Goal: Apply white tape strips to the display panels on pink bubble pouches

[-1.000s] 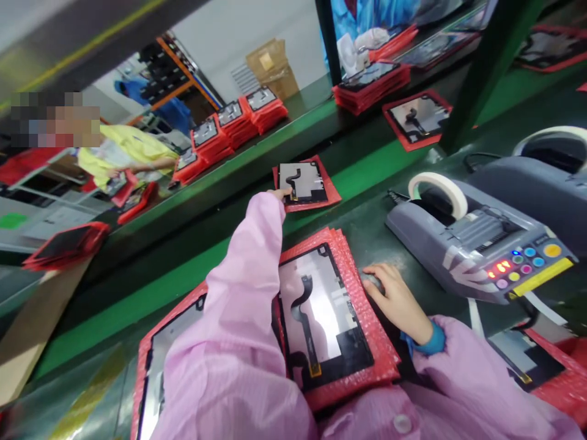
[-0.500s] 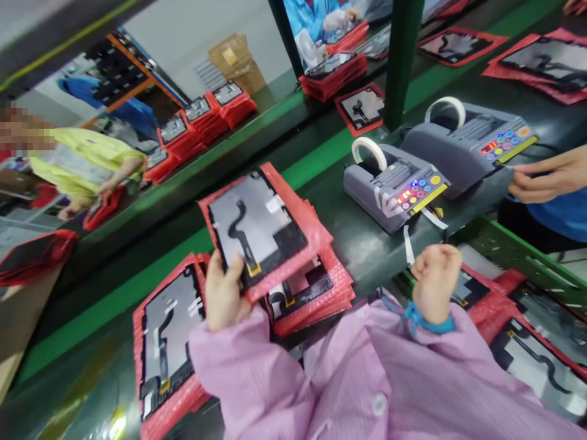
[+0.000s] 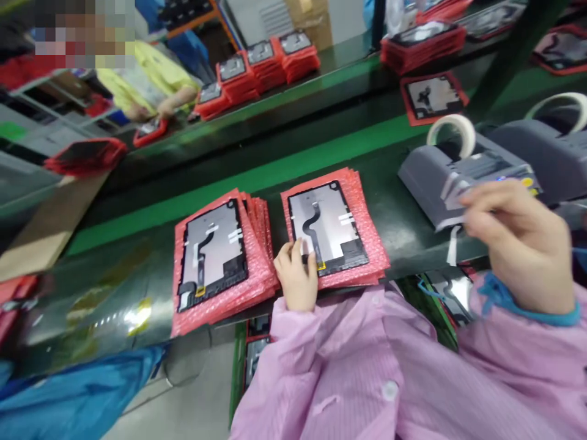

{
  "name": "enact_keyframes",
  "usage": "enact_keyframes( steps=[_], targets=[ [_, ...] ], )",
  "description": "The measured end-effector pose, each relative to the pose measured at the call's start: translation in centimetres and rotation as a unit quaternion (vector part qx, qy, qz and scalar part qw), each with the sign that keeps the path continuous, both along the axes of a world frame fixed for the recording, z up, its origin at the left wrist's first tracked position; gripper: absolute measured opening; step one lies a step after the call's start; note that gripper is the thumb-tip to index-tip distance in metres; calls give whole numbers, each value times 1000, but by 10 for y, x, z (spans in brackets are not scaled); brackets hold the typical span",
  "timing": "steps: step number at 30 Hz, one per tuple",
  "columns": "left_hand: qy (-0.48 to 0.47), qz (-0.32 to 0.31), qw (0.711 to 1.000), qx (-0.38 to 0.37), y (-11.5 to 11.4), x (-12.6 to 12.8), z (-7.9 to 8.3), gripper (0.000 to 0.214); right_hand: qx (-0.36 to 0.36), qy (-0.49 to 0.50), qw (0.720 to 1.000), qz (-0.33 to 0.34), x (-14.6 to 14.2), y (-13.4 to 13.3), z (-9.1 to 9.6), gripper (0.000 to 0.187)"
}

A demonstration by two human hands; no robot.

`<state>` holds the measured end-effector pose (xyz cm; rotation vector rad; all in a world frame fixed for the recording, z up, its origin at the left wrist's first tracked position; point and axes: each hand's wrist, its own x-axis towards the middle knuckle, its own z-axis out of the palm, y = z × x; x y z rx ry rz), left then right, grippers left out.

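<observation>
My left hand [image 3: 299, 278] rests on the lower left corner of a tablet screen panel [image 3: 337, 235], thumb and fingers apart, near the yellow end of its black ribbon cable. The panel lies face down on red bubble-wrap sleeves [image 3: 370, 241]. At the right, my right hand [image 3: 523, 244] is closed in a pinch before a grey tape dispenser [image 3: 426, 177]. Its fingertips meet a pale strip of tape [image 3: 453, 197] at the dispenser's front; blur hides the exact grip. Another white tape end [image 3: 453, 245] hangs below.
Left of my left hand is a second stack with a screen panel [image 3: 215, 250] on top. A second tape dispenser [image 3: 541, 143] stands at the far right. Across the bench are several red stacks [image 3: 291, 58], a lone panel [image 3: 433, 98] and a person in yellow [image 3: 147, 76].
The panel my left hand held tilted above the stack is gone from the air; one lies flat there under my fingers. My right hand has risen to the dispenser's front. The view has turned left.
</observation>
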<state>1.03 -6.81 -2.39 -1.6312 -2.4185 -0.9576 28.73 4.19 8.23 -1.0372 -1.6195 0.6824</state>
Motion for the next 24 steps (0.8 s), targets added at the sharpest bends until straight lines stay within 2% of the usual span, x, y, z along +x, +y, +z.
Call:
enact_keyframes(
  steps=[1,2,4,5,7,10,12,18,24],
  targets=[
    [7,-6,1000,4,1,2,1,38,19,-95,984,150,-23,13,14,20],
    [12,-12,1000,4,1,4,1,36,39,-170,945,276,-50,29,23,23],
    [21,-28,999,-1,2,5,2,33,49,-276,853,439,-112,63,28,26],
    [23,-32,999,-4,2,6,3,33,48,-321,808,492,-144,79,23,24],
    [24,-33,999,-10,1,6,3,35,44,-392,737,549,-197,102,8,18],
    [24,-30,999,-17,1,7,5,37,36,-461,670,581,-243,118,-14,11],
    [30,-32,999,-15,1,7,6,37,32,-477,649,592,-254,121,-23,11],
    [62,-43,997,-12,1,6,10,34,71,-504,622,595,-260,116,-33,11],
    [87,-59,994,-40,2,7,11,32,107,-553,651,509,-258,103,-38,12]
  ],
)
